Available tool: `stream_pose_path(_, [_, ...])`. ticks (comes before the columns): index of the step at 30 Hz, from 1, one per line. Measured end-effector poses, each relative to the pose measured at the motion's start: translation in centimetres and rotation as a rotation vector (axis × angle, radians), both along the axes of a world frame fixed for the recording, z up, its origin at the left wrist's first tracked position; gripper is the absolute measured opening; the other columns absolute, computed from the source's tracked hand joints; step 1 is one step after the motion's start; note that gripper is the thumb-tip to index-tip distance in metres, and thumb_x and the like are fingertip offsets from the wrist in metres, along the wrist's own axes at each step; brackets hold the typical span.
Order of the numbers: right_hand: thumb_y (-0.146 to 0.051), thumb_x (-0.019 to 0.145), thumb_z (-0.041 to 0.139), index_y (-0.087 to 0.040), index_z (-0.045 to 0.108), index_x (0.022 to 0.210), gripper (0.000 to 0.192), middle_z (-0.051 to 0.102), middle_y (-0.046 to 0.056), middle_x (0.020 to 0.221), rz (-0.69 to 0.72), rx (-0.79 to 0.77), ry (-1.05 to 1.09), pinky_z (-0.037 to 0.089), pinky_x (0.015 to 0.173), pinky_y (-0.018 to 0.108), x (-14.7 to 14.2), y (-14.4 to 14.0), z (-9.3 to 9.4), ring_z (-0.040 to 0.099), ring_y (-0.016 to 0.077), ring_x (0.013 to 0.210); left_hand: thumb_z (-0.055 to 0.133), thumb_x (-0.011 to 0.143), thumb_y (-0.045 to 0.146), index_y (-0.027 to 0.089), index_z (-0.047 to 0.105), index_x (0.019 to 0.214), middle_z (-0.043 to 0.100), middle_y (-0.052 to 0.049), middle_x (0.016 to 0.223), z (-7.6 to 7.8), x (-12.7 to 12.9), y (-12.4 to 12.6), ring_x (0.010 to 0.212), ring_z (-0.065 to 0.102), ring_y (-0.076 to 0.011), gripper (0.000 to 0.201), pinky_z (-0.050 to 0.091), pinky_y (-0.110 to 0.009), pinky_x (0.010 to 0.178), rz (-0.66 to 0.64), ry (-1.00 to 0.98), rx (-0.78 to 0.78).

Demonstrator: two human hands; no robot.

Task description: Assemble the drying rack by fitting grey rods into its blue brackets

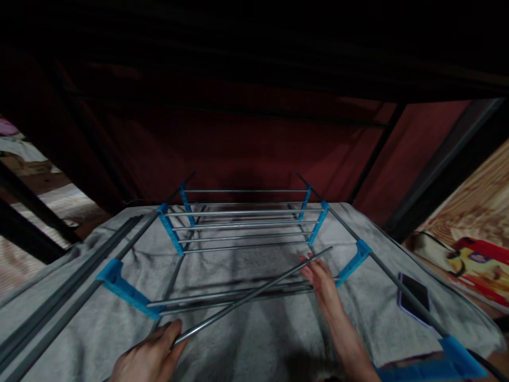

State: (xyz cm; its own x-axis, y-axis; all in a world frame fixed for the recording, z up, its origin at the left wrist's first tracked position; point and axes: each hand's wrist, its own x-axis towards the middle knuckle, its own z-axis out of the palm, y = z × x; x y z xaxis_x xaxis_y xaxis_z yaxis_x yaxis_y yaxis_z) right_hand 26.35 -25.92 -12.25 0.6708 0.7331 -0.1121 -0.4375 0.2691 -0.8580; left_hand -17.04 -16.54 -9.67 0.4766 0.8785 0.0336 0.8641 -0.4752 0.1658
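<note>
A metal rack frame [242, 223] with grey rods and blue plastic connectors lies on a grey blanket [254, 329]. My left hand [149, 355] grips the near end of a loose grey metal rod [254, 292] that runs diagonally up to the right. My right hand [320, 281] rests at the rod's far end, fingers touching it beside a blue connector [352, 262] on the frame's right rail.
A dark phone [413, 297] lies on the blanket at the right. Several loose dark rods [59, 297] lie along the left. Dark red fabric and black bars rise behind. A colourful package [481, 265] sits on a wood-patterned surface at the far right.
</note>
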Motion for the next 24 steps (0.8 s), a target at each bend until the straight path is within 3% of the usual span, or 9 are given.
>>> stream_pose_path(5, [-0.028,0.079,0.082,-0.025,0.069,0.095,0.02,0.076,0.001,0.099,-0.008,-0.04,0.157,0.061,0.091,0.033,1.5,1.3,0.5,0.07,0.0209,0.104,0.04,0.101,0.043,0.025,0.074,0.101,0.08,-0.007,0.102,1.8,3.1,1.3,0.089,0.077,-0.0243,0.038,0.059,-0.031,0.075,-0.158,-0.112,0.13])
stream_pose_path(9, [-0.026,0.08,0.084,-0.023,0.07,0.095,0.021,0.076,0.003,0.101,0.001,-0.035,0.158,0.063,0.089,0.03,1.6,2.0,0.4,0.071,0.0198,0.1,0.039,0.105,0.038,0.025,0.073,0.107,0.078,-0.006,0.102,2.9,6.1,2.1,0.092,0.076,-0.0227,0.036,0.058,-0.031,0.078,-0.296,-0.153,0.158])
stream_pose_path(15, [-0.023,0.079,0.082,-0.023,0.07,0.098,0.023,0.076,0.002,0.099,0.036,-0.074,0.232,0.065,0.085,0.03,2.4,3.0,-0.3,0.073,0.0198,0.091,0.042,0.104,0.027,0.022,0.071,0.109,0.075,-0.007,0.101,4.6,10.3,3.6,0.094,0.073,-0.0234,0.03,0.056,-0.033,0.081,-0.358,-0.101,0.137])
stream_pose_path(20, [-0.016,0.078,0.076,-0.02,0.07,0.093,0.016,0.076,0.006,0.098,0.021,-0.1,0.312,0.065,0.084,0.028,3.6,3.6,-0.8,0.073,0.0179,0.089,0.042,0.1,0.014,0.02,0.069,0.12,0.074,-0.011,0.113,4.5,12.5,4.8,0.1,0.071,-0.0236,0.034,0.056,-0.037,0.089,-0.389,-0.067,0.116])
stream_pose_path(24, [-0.022,0.08,0.075,-0.023,0.072,0.089,0.01,0.076,0.006,0.101,0.033,-0.14,0.258,0.064,0.084,0.029,3.6,3.1,-1.2,0.073,0.0199,0.097,0.043,0.1,0.009,0.023,0.064,0.129,0.073,-0.009,0.116,4.3,13.5,3.9,0.105,0.07,-0.0229,0.038,0.054,-0.037,0.093,-0.433,-0.041,0.08])
